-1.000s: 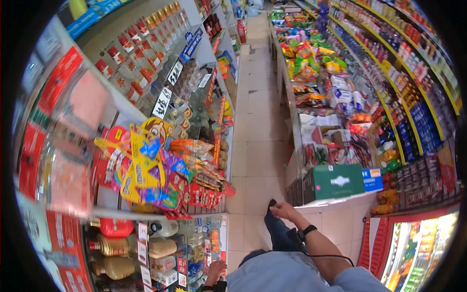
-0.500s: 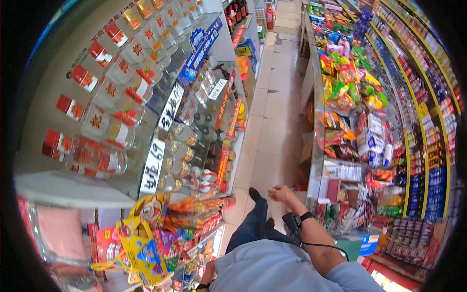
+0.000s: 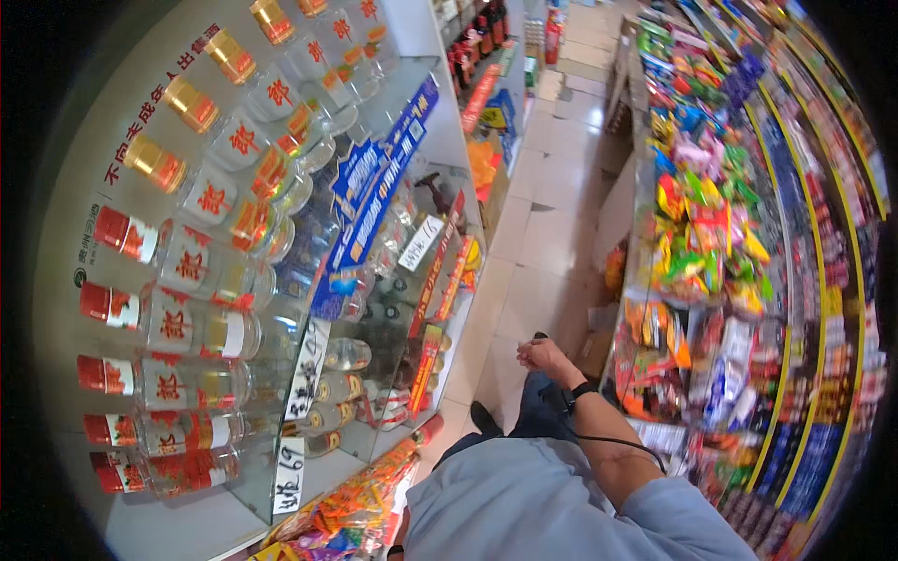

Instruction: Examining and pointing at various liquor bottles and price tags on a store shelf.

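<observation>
My right hand [image 3: 543,357] hangs in front of my body above the aisle, its fingers loosely curled in and nothing seen in them. A black wristband [image 3: 583,389] with a small black device and a cable sits behind it. Of my left arm only a sliver by a dark band [image 3: 397,552] shows at the lower edge; its fingers are hidden. To my left, clear glass bottles [image 3: 192,332] with red or gold caps stand in rows on a glass shelf [image 3: 297,393]. Neither hand is seen touching any goods.
A tiled aisle [image 3: 505,290] runs ahead between the shelving and a counter piled with bright snack packets [image 3: 697,224]. Yellow-edged racks [image 3: 812,309] line the far right. Bagged snacks [image 3: 351,505] hang low on the left, beside my body. Cartons [image 3: 595,351] stand under the counter.
The view has moved forward along the aisle and turned left, so the bottles fill more of it. My feet have changed stride. The right hand stays loosely curled; the left has nearly left the view.
</observation>
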Tool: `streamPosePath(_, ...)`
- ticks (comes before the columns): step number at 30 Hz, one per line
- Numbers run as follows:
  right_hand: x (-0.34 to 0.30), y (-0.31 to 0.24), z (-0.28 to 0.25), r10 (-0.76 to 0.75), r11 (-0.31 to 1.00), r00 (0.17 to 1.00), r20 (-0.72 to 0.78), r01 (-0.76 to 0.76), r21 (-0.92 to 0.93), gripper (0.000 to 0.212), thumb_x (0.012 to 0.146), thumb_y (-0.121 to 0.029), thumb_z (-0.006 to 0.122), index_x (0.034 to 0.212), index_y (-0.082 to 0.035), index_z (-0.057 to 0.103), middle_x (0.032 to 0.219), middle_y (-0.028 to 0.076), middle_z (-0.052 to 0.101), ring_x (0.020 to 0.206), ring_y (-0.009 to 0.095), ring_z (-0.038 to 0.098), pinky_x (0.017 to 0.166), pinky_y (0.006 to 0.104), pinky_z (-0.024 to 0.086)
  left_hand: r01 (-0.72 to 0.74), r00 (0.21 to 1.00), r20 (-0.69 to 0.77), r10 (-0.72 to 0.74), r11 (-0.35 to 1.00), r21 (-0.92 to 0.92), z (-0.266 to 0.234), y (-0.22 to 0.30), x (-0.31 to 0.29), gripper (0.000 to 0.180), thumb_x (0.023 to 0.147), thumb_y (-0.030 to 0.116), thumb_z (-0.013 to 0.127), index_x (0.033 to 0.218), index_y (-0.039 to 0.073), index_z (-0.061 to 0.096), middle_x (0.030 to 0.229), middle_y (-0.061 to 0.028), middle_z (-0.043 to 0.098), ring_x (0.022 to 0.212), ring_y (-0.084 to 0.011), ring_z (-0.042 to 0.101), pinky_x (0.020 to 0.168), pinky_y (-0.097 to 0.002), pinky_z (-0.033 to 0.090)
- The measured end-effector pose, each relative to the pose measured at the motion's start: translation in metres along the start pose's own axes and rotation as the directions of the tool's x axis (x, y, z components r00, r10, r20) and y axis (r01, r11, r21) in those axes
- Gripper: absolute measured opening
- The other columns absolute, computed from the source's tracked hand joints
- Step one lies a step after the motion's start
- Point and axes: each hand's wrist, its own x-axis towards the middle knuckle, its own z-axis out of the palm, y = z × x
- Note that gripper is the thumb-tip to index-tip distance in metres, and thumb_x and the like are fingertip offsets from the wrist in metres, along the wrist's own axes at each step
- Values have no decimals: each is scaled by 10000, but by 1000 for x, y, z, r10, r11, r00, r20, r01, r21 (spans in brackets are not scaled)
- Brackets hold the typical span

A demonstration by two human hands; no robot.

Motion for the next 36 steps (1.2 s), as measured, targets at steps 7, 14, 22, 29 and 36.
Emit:
streamPosePath(7, 104, -105, -50, 41, 970, 995, 93, -18, -242, 312, 1016, -320, 654, 1015, -9, 676, 888, 73, 702, 758, 184, 677, 701, 320, 584, 86, 991, -86, -99, 986, -146, 102, 133, 67, 398, 1019, 388, 576, 1124, 23, 696, 1006, -97, 766, 817, -210, 700, 764, -393, 545)
streamPosePath(14, 171, -200, -66, 138, 953, 980, 144, -92, -290, 288, 997, -259, 681, 943, 23, 662, 796, 127, 693, 688, 213, 675, 580, 344, 572, 203, 926, -88, -368, 680, -705, 157, 225, 125, 387, 1019, 383, 619, 1117, 10, 655, 911, -113, 728, 773, -206, 702, 679, -345, 565)
streamPosePath(22, 201, -278, -34, 145, 636, 931, 335, 171, -752, 339, 963, -277, 697, 935, 60, 668, 703, 121, 662, 618, 193, 650, 527, 304, 523, 194, 855, -92, -510, 479, -856, 202, 232, 192, 356, 1029, 379, 593, 1085, 38, 678, 891, -114, 741, 753, -230, 722, 609, -387, 581)
streamPosePath(29, 239, -322, 39, 592, 382, 706, 389, 179, -907, 344, 972, -324, 701, 1056, 8, 669, 950, 82, 694, 879, 177, 693, 759, 308, 573, -155, 606, -511, -610, 539, -828, 267, 232, 236, 385, 997, 342, 609, 863, -5, 708, 692, -100, 690, 580, -187, 619, 536, -354, 510)
streamPosePath(36, 318, -364, 57, 711, -342, 702, 34, 387, -856, 402, 1012, -392, 651, 1183, -28, 664, 1094, 81, 715, 961, 186, 693, 864, 331, 566, -471, 524, -344, -779, 71, -879, 326, 418, 295, 368, 1001, 324, 635, 1006, -29, 740, 840, -89, 737, 725, -143, 664, 654, -306, 525)
